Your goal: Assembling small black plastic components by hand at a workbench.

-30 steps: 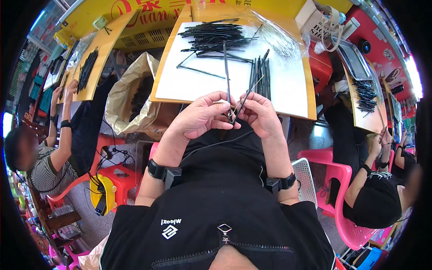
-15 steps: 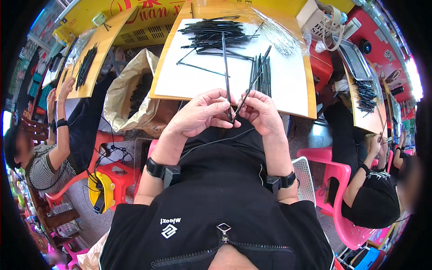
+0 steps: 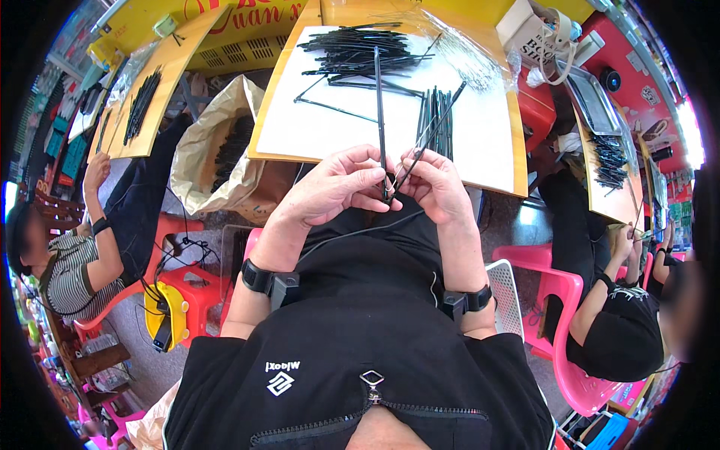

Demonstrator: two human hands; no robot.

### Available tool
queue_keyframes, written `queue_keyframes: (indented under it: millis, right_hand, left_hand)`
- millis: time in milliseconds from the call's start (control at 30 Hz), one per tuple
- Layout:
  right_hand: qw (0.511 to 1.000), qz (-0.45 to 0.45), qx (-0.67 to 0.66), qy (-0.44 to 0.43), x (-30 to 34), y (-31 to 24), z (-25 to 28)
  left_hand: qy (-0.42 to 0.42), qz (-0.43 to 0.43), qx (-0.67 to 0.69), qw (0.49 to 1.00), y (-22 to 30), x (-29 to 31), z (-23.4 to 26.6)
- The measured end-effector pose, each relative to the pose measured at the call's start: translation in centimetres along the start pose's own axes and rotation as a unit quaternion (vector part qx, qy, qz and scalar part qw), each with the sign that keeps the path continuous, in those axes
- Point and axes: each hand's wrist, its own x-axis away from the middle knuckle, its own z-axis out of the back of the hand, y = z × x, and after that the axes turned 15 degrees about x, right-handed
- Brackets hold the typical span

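Note:
In front of my body, at the table's near edge, my left hand (image 3: 349, 184) pinches an upright, thin black rod (image 3: 380, 112) between thumb and fingers. My right hand (image 3: 435, 180) grips a second thin black rod (image 3: 444, 116), which slants up to the right. Their lower ends come together in a V between my fingertips, where a small pale bit shows; whether they are joined is hidden by the fingers. Beyond my hands, a bundle of black rods (image 3: 433, 112) lies lined up on the white sheet (image 3: 300, 131). Behind it is a loose heap of black rods (image 3: 360, 52).
Thin silvery wires (image 3: 469, 60) lie in clear plastic at the far right of the table. A paper sack (image 3: 191, 180) with dark rods inside stands to the left. Other people sit at side tables, near a red stool (image 3: 202, 300) and a pink chair (image 3: 566, 300).
My hands stay nearly in place; the right-hand rod tips slightly further right. The person at the left has lowered their arms a little and leaned.

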Motion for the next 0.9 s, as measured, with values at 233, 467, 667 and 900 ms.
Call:
queue_keyframes:
  millis: [233,467,667,900]
  right_hand:
    - [0.994,0.101,0.003,0.047,0.0,0.4,-0.7]
    - [0.954,0.212,0.165,0.133,0.5,0.3,-2.4]
    - [0.944,0.203,0.237,0.112,0.5,0.4,-2.1]
    - [0.975,0.170,0.104,0.096,0.5,0.2,-2.1]
  left_hand:
    - [0.041,-0.035,-0.027,0.998,-0.2,-0.1,0.0]
    - [0.102,-0.042,-0.166,0.980,-1.2,-0.8,0.8]
    - [0.114,-0.046,-0.247,0.961,-1.2,-0.5,1.2]
    - [0.098,-0.052,-0.102,0.989,-1.7,-0.4,1.7]
